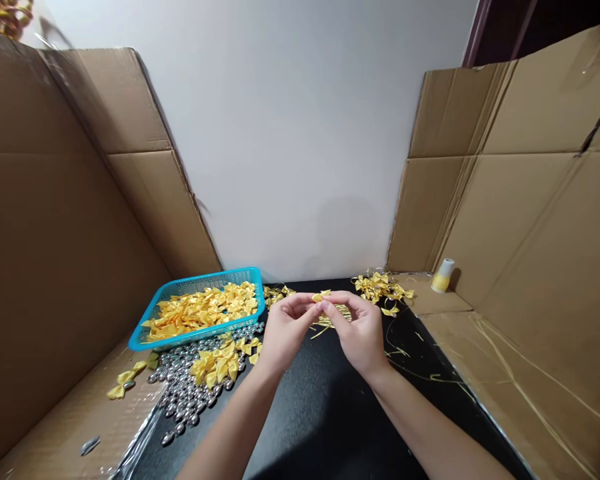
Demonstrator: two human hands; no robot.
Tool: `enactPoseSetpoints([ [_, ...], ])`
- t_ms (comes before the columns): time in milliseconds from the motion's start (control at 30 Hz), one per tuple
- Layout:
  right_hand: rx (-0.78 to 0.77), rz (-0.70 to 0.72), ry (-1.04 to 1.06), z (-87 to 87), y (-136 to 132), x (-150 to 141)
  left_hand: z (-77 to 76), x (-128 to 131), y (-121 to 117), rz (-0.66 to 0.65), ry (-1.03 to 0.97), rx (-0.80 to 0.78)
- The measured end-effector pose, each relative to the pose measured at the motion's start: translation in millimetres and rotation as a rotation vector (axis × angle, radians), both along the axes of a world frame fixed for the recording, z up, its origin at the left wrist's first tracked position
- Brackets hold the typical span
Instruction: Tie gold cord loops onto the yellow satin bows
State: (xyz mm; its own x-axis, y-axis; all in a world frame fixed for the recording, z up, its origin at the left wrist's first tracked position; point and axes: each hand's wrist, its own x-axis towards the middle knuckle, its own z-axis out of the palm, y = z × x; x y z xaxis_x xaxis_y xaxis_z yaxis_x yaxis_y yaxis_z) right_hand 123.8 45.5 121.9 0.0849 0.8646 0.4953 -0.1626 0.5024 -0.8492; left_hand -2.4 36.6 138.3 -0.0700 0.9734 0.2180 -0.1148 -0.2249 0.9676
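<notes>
A small yellow ribbon bow (321, 296) is pinched between the fingertips of both hands, above the black work surface (300, 413). My left hand (291, 327) grips it from the left, thumb against the fingers. From the other side my right hand (359, 327) closes on the same bow, the two thumbs nearly touching. Fingers cover part of it, so I cannot tell whether anything is fixed to it. Just behind the hands lies a bundle of gold twist ties (337, 316), partly hidden.
A blue plastic basket (195, 333) full of yellow bows stands at the left. Silver beads (185, 387) and loose bows (219, 363) lie before it. Bows with gold ties (380, 287) are heaped at the back right, near a white-and-yellow spool (443, 276). Cardboard walls (525, 220) rise at both sides.
</notes>
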Motion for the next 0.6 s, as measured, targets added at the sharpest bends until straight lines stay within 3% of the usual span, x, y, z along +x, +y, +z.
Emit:
enactPoseSetpoints([
  [233, -0.051, 0.074, 0.097, -1.4, 2.8, 0.4, 1.6, -1.0, -0.2, -0.027, 0.060, 0.008],
  [400, -0.021, -0.087, 0.086, 6.9, -7.5, 3.6, -3.6, -2.6, 0.8, 0.131, 0.073, 0.119],
  [600, -0.023, 0.090, -0.109, 8.5, -28.8, -3.3, -9.0, 1.6, -4.8, 0.203, 0.107, 0.231],
])
